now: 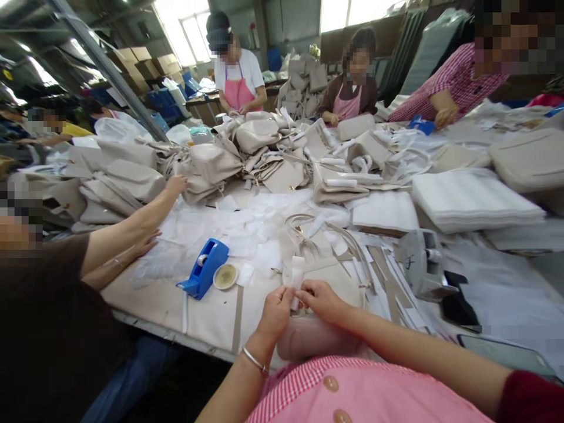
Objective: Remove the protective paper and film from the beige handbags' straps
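Observation:
A beige handbag (337, 281) lies on the table right in front of me, its strap (359, 249) looped out beyond it. Over the bag, my left hand (277, 312) pinches a strip of white foam wrap (296, 270). My right hand (321, 298) has its thumb and fingers closed on the same strip from the other side. The fingertips of both hands nearly meet there. What the wrap goes around, if anything, is covered by my fingers. The bag's near side rests against my pink apron (374, 388).
A blue tape dispenser (203, 270) and a small round dish (225, 276) stand to the left; a grey tape dispenser (423, 264) to the right. White foam sheets (476, 200) are stacked beyond it. Piled handbags (259, 135) cross the table. A co-worker's arm (132, 229) reaches in from the left.

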A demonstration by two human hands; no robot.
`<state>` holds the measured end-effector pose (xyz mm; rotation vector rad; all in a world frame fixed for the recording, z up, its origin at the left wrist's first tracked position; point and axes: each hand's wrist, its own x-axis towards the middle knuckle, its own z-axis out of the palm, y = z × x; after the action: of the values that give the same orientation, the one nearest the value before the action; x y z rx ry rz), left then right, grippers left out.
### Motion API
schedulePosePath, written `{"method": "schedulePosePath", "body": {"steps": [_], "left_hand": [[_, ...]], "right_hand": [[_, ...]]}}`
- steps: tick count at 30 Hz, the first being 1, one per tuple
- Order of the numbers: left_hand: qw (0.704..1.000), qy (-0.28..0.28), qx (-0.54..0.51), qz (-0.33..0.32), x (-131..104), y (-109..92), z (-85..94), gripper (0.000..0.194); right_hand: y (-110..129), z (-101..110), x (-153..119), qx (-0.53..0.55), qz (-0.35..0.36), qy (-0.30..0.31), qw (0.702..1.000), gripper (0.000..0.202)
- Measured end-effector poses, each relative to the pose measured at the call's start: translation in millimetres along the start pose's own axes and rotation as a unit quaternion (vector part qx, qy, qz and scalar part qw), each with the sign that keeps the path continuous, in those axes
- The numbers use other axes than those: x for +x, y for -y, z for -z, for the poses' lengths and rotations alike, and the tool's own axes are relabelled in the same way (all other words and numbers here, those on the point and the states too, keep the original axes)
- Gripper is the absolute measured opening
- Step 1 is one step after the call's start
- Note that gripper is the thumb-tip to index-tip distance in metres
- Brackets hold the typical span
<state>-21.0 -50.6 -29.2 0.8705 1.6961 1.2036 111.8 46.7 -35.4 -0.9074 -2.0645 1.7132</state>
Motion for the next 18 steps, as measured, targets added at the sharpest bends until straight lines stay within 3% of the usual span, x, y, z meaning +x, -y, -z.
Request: {"method": "schedulePosePath", "body": {"steps": [3,5,8,11,14,16,18], "left_hand": [[0.998,0.028,-0.05,0.031,5,2,0.2,0.048],[0.997,0.029,-0.059,0.046,9,3,1.5,0.05],[0.995,0.006,-0.067,0.073,15,8,4.2,0.055],[0.992,-0.019,-0.066,0.107,22,17,7.1,0.059],[0.986,-0.038,0.111,0.115,30,28,12.4,0.061],[0.962,-0.05,0.251,0.098,34,32,18.7,0.055],[0.942,-0.058,0.318,0.084,38,31,25.6,0.044]], "right_hand": [[1,3,-5,0.012,0.06,0.038,0.997,0.022],[0,19,-4,-0.021,0.066,0.022,0.997,0.022],[-10,68,4,-0.091,-0.033,-0.116,0.988,0.02],[-35,130,8,-0.106,-0.165,-0.223,0.955,0.014],[-65,167,-7,-0.075,-0.289,-0.229,0.926,0.021],[-79,167,-25,-0.034,-0.348,-0.189,0.918,0.035],[-88,152,-41,0.01,-0.38,-0.148,0.913,0.047]]}}
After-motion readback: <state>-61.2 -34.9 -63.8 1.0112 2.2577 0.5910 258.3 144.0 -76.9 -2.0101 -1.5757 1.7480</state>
